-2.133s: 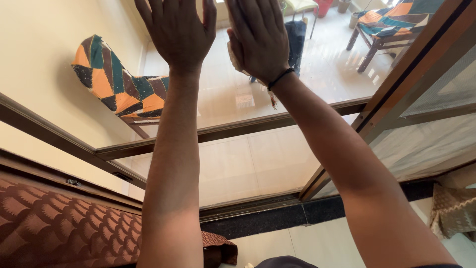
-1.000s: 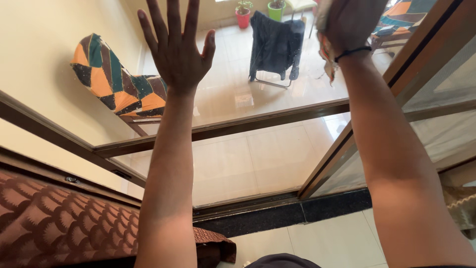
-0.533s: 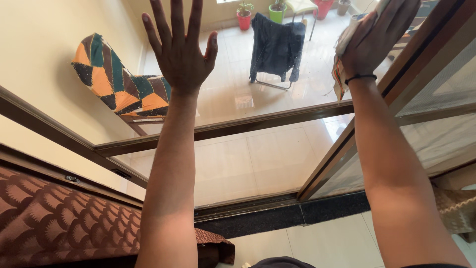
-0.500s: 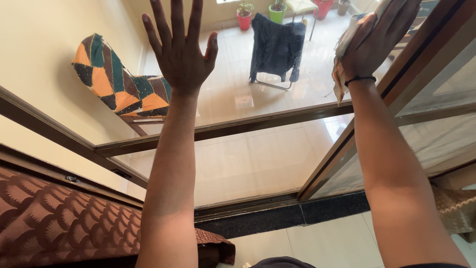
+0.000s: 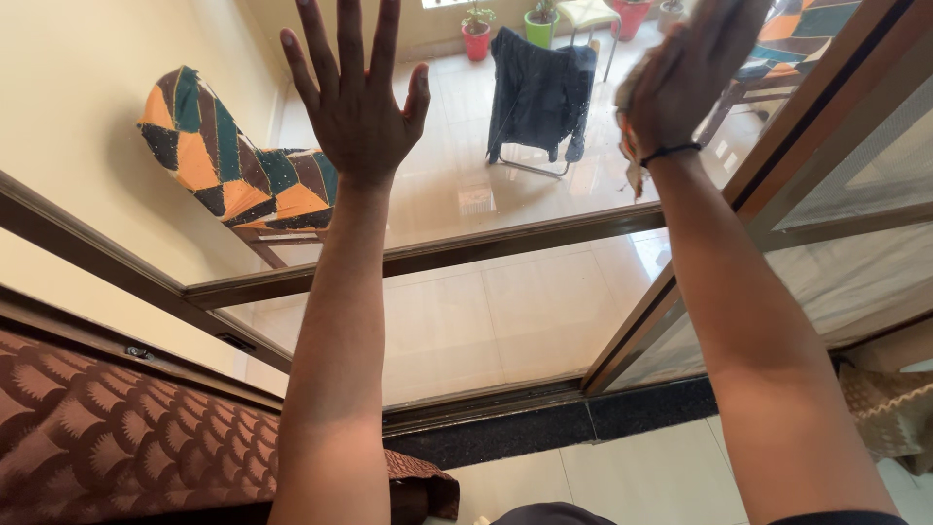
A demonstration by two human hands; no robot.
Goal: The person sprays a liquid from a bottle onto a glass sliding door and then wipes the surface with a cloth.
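Note:
My left hand lies flat on the glass pane of a sliding door, fingers spread, holding nothing. My right hand presses a pale cloth with orange trim against the same pane, near the brown door frame at the upper right. A dark band circles the right wrist. Most of the cloth is hidden under the palm.
Behind the glass are a patterned orange and teal chair, a dark garment over a rack, potted plants and a second patterned seat. A brown curtain hangs at lower left. A mesh screen stands on the right.
My right hand with the cloth has slid left and slightly down along the glass, away from the frame. My left hand has stayed spread in the same place.

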